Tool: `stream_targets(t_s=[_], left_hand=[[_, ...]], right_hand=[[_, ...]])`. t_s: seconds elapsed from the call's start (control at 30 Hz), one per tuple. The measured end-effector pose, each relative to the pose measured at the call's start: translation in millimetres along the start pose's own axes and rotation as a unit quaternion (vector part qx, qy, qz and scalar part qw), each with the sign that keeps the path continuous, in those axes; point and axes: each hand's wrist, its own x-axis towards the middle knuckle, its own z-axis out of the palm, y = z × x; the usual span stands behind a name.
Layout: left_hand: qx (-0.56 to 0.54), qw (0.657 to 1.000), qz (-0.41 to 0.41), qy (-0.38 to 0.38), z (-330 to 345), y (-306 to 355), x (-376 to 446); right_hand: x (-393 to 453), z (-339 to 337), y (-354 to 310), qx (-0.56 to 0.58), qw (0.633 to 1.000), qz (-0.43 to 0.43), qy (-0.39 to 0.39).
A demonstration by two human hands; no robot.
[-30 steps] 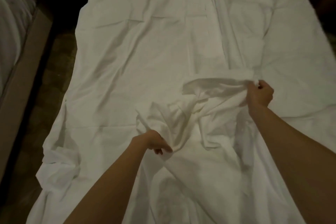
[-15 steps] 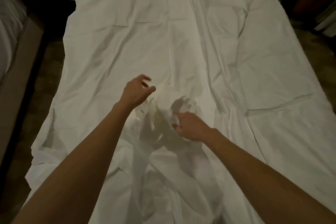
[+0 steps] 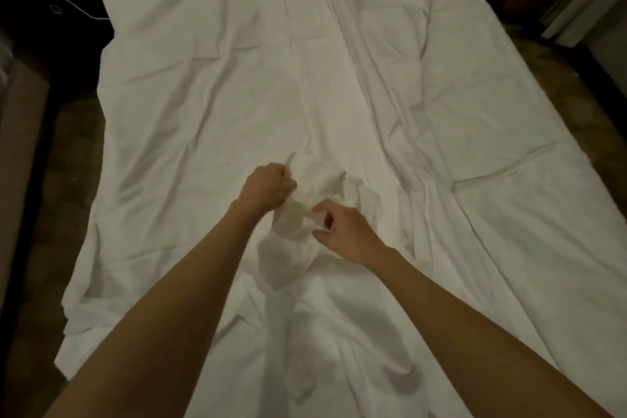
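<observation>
Dim light covered the room, and a bed filled most of my view, spread from end to end with a creased white sheet [image 3: 237,95]. Patterned dark floor [image 3: 68,153] ran along the bed's left side, a thin white cable [image 3: 73,7] trailed across the dark far-left corner, and a pale upright panel [image 3: 576,0] stood at the far right.

On my screen both bare arms reached forward over the near end of the bed. Near its middle, the sheet was gathered into a raised bunch [image 3: 319,187], and both hands were on it. The left hand [image 3: 268,185] had its fingers curled tight into a fist round the bunch's left edge, cloth pressed against the knuckles. The right hand [image 3: 342,231] sat just beside it, nearer to me, with thumb and forefinger curled into a pinch on the bunch's near edge; a small gap showed inside that curl. The two hands were close but not touching, with cloth between them.

From the bunch, loose folds fell toward me between the forearms. A long seam-like ridge [image 3: 342,54] ran up the sheet toward the far end.
</observation>
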Motion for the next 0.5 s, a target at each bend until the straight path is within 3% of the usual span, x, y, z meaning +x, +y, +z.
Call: stream_targets(t_s=[0.1,0.2,0.27,0.33,0.43,0.5], left_hand=[[-0.230,0.971,-0.042,0.055,-16.9,-12.9,7.7],[-0.497,0.865,-0.041,0.057,-27.5,-8.6,13.2],[-0.559,0.828,-0.006,0.041,-34.5,3.7,16.2],[-0.531,0.846,0.033,0.033,-36.1,21.0,22.4],[-0.385,0.916,0.070,0.094,-31.4,55.1,34.0],[-0.353,0.921,0.067,0.150,-28.3,80.6,49.8]], right_hand=[[-3.9,-5.1,18.3,-0.003,0.993,0.081,0.087],[-3.4,-16.7,30.0,0.031,0.972,0.133,0.190],[0.1,-32.3,31.7,0.056,0.954,0.140,0.259],[7.3,-52.6,34.8,0.088,0.936,0.131,0.315],[21.4,-90.2,45.3,0.110,0.917,0.095,0.371],[30.9,-116.8,55.4,0.113,0.910,0.092,0.388]])
